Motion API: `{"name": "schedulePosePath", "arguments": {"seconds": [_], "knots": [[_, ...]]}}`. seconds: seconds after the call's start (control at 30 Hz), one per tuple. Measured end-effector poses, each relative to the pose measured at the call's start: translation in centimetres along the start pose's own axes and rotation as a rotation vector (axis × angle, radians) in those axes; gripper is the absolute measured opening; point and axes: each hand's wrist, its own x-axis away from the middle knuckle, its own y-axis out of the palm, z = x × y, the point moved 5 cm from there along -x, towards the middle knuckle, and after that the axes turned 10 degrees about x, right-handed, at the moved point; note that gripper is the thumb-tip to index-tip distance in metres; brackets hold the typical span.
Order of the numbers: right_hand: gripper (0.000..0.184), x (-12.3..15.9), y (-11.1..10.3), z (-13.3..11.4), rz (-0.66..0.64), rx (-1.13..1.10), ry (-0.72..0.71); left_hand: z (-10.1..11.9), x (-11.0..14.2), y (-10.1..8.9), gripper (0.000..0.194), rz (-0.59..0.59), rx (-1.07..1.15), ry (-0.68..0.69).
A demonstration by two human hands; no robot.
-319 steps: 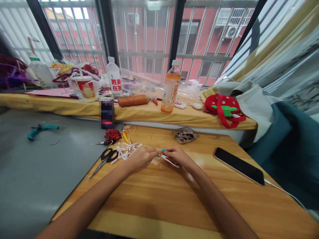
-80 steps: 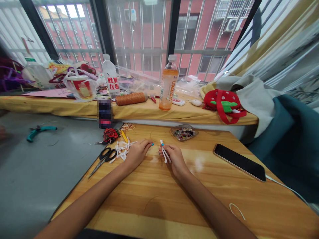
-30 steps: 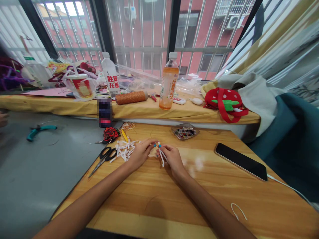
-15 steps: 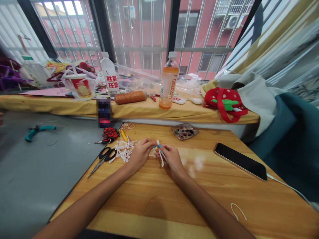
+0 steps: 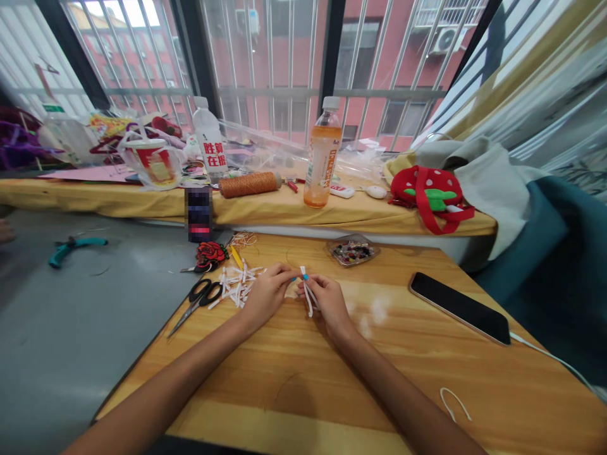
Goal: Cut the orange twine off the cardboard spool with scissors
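Right hand (image 5: 329, 300): fingers pinched on white strip (image 5: 308, 296), strands towards six o'clock | left hand (image 5: 268, 291): fingertips nearly together at strip's nine-o'clock side, grip cannot be told | white scraps (image 5: 234, 287) nine, scissors (image 5: 202, 297) beyond | clear tray (image 5: 370, 254) one-to-two | phone (image 5: 459, 308) three

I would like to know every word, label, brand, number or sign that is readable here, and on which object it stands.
"胜算在握", in red: on the clear bottle with a white cap.
Orange drink bottle: lettering on its label, too blurred to read.
White item with red patch: marking too small to read.
Red-and-white cup: any text is too blurred to read.
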Motion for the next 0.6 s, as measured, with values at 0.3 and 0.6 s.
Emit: {"name": "schedulePosePath", "arguments": {"seconds": [0.3, 0.6], "knots": [[0.02, 0.2, 0.09, -0.45, 0.01, 0.013, 0.006, -0.05, -0.17, -0.14, 0.01, 0.027, -0.025, -0.055], [0.017, 0.09, -0.08, -0.37, 0.023, 0.026, -0.027, 0.48, -0.24, -0.05, 0.012, 0.005, 0.002, 0.021]]}}
